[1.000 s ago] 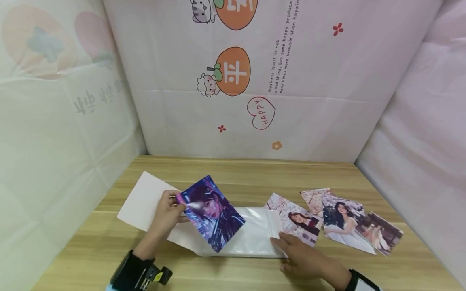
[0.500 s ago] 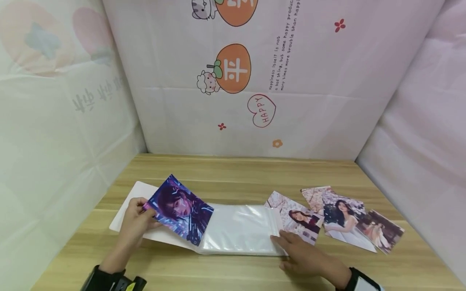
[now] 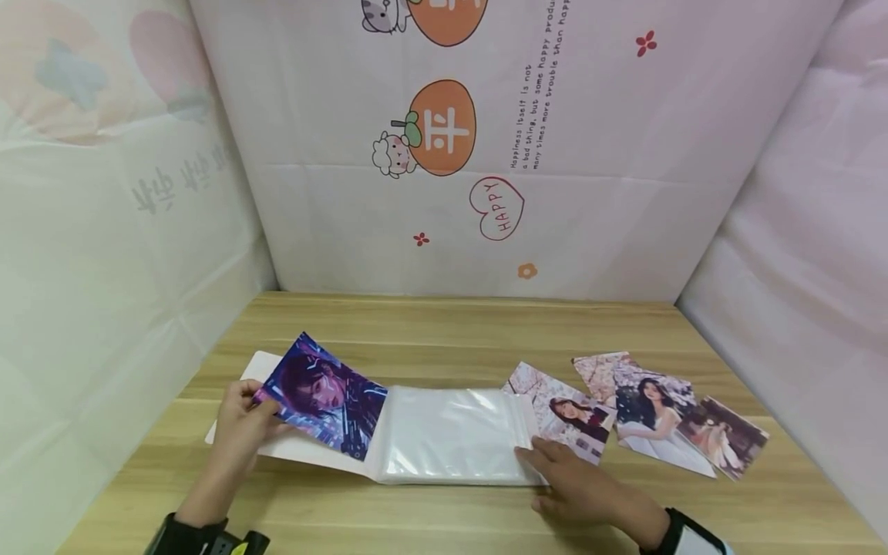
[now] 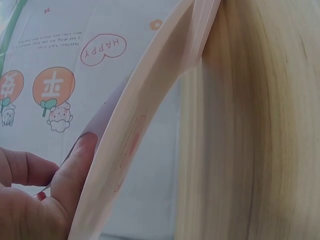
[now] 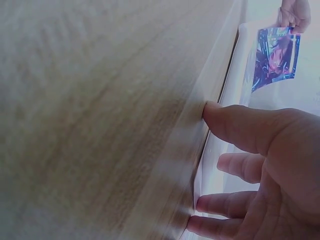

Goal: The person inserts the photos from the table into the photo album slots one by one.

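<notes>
In the head view my left hand [image 3: 243,428] pinches the left corner of a purple-and-blue photo [image 3: 326,397], which shows a portrait. It is held tilted over the opened white cover [image 3: 305,449] of a photo album. To the right lie the album's clear plastic sleeves [image 3: 454,435]. My right hand [image 3: 583,486] rests at their right front edge, fingers extended. In the left wrist view the thumb and fingers [image 4: 77,167] close on the photo beside the raised cover [image 4: 142,110]. Seen from the right wrist, the fingers [image 5: 227,202] touch the album's edge.
Partly under the album's right end lies a photo of a person among blossoms [image 3: 579,424]. Further right, several photos [image 3: 652,412] overlap on the wooden table [image 3: 451,331]. Printed white cloth walls [image 3: 590,216] enclose the back and sides.
My left hand has carried the photo leftward from above the sleeves to over the cover. The cover's left side now appears more raised. My right hand has stayed at the album's edge.
</notes>
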`<action>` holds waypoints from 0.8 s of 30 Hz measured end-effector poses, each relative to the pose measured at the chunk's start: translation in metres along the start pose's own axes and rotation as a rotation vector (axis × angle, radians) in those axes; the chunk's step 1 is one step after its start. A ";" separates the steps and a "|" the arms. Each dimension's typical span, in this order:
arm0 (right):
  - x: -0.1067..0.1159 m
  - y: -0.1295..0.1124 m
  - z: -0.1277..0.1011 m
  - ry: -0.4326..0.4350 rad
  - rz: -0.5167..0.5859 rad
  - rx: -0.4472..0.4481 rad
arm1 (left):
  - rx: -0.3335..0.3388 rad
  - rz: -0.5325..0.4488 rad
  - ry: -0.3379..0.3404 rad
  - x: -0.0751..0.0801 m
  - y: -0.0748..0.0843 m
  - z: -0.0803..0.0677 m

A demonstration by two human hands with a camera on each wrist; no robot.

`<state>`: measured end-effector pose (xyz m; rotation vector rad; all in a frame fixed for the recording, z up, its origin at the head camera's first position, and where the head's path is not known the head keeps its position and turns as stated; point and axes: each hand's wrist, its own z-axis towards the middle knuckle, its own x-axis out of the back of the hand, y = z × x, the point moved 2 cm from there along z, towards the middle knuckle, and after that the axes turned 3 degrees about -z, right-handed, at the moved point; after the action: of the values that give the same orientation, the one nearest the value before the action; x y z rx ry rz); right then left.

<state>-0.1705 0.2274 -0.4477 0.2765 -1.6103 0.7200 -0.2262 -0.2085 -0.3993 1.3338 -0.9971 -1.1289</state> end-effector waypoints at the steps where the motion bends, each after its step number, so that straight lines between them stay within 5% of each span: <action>1: 0.000 0.000 0.000 0.000 0.001 -0.001 | -0.002 0.000 -0.003 0.000 0.000 0.000; 24: -0.001 0.001 -0.001 0.003 0.012 -0.011 | -0.072 0.064 -0.008 -0.007 -0.011 -0.004</action>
<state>-0.1699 0.2282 -0.4491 0.2579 -1.6140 0.7205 -0.2240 -0.1999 -0.4094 1.2323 -0.9889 -1.1127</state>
